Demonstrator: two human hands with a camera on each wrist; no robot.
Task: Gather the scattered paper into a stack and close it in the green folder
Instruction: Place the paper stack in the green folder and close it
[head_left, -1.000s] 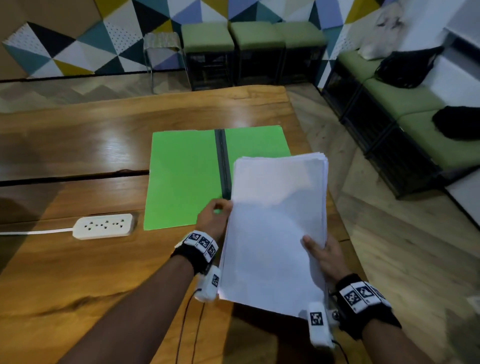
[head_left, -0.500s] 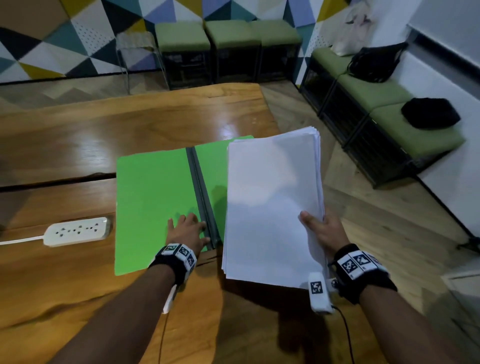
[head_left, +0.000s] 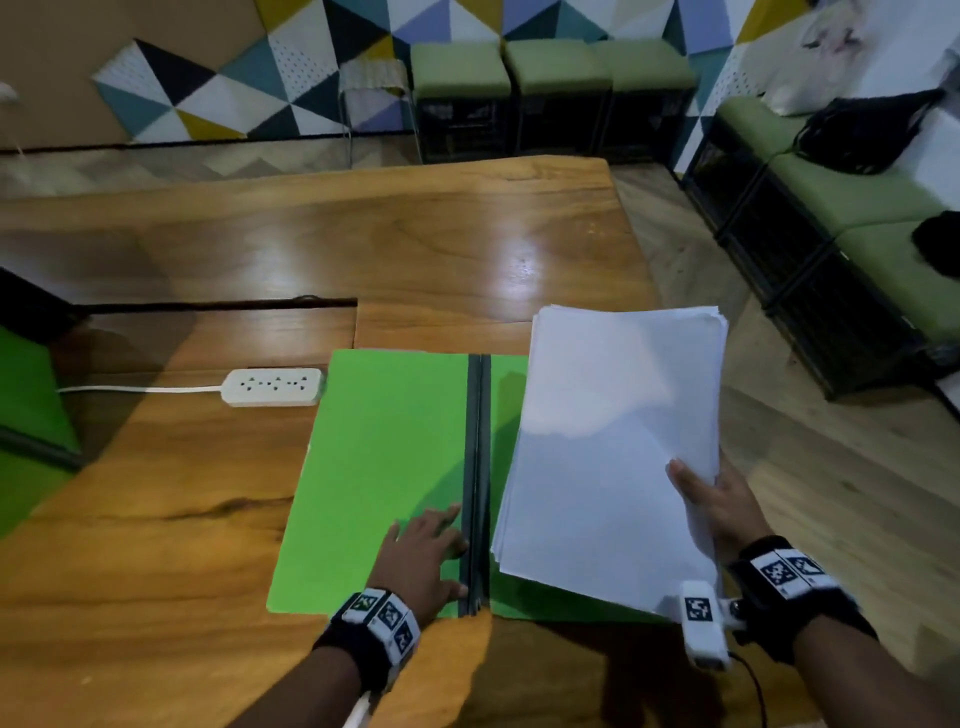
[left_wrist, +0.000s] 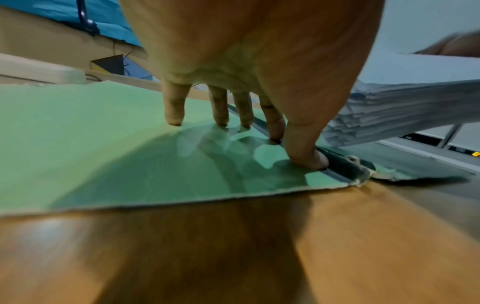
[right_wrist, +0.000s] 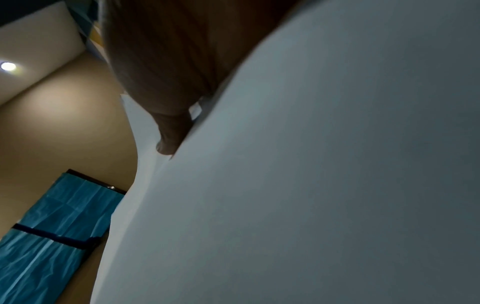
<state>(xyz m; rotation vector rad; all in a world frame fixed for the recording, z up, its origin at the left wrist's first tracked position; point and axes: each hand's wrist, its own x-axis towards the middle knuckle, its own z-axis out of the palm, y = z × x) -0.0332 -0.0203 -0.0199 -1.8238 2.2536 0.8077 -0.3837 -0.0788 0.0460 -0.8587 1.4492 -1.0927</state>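
The straight fingers (left_wrist: 221, 107) of the left hand (head_left: 423, 553) are pressing flat on the left flap of the open green cardboard folder (head_left: 384, 467), just beside its dark spine. The right hand (head_left: 719, 506) is gripping the thick stack of white paper (head_left: 613, 447), thumb on top, and is holding it tilted above the folder's right flap; the folder is not yet holding any sheets. The folder is lying on the brown wooden table (head_left: 156, 545), now touching the white power strip (head_left: 272, 386), and it has come nearer to the table's front edge than half a second ago.
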